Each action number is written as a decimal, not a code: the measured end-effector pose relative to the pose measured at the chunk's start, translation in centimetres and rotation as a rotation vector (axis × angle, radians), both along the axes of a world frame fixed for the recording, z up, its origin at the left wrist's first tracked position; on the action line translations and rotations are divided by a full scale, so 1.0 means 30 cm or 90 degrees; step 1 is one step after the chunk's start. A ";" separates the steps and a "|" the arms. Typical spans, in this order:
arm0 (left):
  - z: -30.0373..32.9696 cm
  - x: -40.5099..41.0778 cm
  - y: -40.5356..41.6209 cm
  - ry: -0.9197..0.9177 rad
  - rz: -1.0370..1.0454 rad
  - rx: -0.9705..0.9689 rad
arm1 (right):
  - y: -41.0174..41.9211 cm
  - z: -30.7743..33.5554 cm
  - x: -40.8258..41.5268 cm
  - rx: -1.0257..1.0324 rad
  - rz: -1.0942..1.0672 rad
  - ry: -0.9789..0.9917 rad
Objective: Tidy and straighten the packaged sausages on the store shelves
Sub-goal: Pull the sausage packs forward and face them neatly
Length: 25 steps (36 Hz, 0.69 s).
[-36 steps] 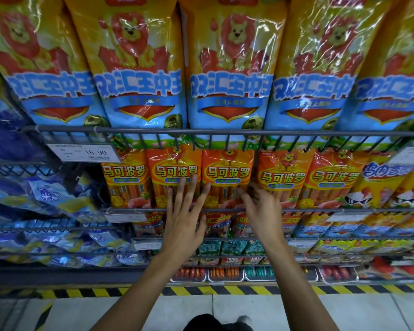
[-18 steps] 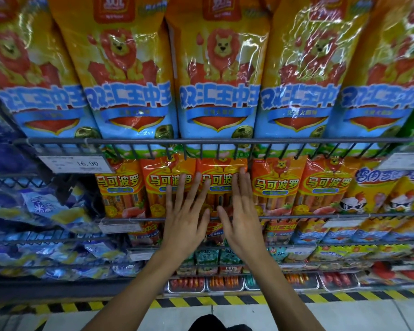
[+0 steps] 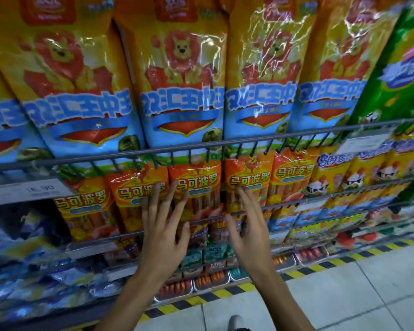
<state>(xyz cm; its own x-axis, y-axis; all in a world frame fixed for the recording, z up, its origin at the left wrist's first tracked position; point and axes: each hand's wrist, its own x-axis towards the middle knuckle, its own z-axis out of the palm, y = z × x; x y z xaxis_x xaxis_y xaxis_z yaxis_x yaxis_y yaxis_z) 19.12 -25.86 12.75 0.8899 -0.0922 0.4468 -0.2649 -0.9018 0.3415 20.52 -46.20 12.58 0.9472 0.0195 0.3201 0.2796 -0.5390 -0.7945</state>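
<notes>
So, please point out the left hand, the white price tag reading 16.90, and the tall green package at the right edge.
left hand [image 3: 164, 231]: head view, back of the hand.
white price tag [image 3: 26, 190]: head view, middle of the label.
tall green package [image 3: 392, 68]: head view, green front.

Bright, even store lighting; soft focus throughout.
White glare streaks the glossy packs [image 3: 270, 75]; left and right edges smear with blur, and wide-angle bowing tilts the rail [image 3: 201, 145].

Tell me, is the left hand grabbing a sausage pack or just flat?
Flat and open. The left hand has straight, spread fingers lying against the orange sausage packs; none curl round a pack.
</notes>
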 end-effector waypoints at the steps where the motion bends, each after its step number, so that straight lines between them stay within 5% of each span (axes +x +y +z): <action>1: -0.002 0.000 -0.011 -0.002 -0.009 -0.016 | -0.027 0.003 0.001 0.015 -0.022 0.006; 7: -0.036 0.011 -0.182 0.073 -0.066 -0.105 | -0.168 0.020 0.042 0.051 -0.092 0.079; 15: 0.006 0.031 -0.425 0.225 0.105 -0.311 | -0.251 0.065 0.080 -0.004 -0.015 0.145; 25: 0.022 0.106 -0.476 0.130 0.200 -0.434 | -0.325 0.069 0.112 0.005 0.036 0.128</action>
